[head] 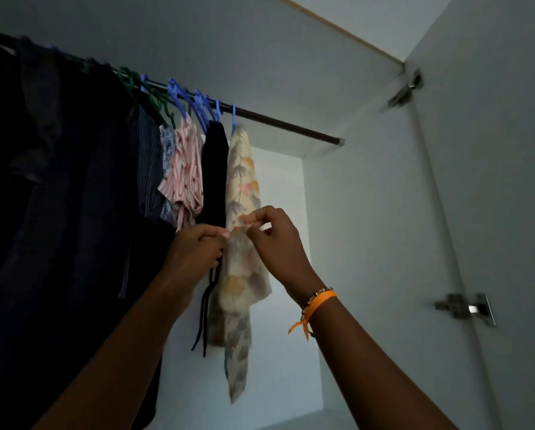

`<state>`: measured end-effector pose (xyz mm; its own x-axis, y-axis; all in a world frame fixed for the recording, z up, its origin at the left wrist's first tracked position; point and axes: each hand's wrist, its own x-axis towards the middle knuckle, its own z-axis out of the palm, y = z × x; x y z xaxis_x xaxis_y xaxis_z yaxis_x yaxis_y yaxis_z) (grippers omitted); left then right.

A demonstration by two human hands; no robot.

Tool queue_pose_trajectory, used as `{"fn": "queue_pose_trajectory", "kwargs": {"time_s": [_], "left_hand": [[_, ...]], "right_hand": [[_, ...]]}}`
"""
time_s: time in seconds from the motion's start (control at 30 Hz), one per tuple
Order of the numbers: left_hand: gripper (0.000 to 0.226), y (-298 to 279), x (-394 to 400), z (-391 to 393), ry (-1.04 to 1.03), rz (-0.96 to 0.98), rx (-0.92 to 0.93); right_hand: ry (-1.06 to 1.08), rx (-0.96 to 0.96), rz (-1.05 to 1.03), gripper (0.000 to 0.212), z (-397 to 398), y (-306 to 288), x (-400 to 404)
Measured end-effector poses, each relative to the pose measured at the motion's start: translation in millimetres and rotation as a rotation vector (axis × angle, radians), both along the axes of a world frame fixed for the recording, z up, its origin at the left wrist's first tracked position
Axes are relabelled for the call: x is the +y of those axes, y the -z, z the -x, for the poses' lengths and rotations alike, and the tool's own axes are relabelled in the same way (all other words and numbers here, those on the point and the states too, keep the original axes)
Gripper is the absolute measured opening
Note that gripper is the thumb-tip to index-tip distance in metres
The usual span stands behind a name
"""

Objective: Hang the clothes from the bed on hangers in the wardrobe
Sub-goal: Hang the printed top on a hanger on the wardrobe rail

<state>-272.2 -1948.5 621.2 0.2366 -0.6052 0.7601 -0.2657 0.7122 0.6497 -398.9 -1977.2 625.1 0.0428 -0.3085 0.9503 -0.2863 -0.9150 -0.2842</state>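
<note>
Both hands mid-frame: left hand (pixel 202 243) and right hand (pixel 271 232) pinch the floral garment (pixel 240 193) with curled fingertips. Looks light, soft, floppy; best held at hem edges. Hangs on blue hanger (pixel 233 117), rail (pixel 278 124) upper centre.

Glossy dark metal rail (pixel 278 121), blue plastic hangers (pixel 202 108), soft matt floral cloth garment (pixel 241 187), smooth white panels (pixel 492 181)
</note>
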Motion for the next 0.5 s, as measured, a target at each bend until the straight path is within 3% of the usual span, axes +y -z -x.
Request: {"fn": "queue_pose_trajectory", "kwargs": {"time_s": [0.23,0.5], "left_hand": [[0.014,68,78,15,0.083,-0.113,0.140],[0.018,162,173,24,-0.037,-0.250,0.255]], "right_hand": [[-0.206,0.078,-0.205,0.014,2,80,86],[-0.401,0.103,-0.446,0.011,13,158,164]]}}
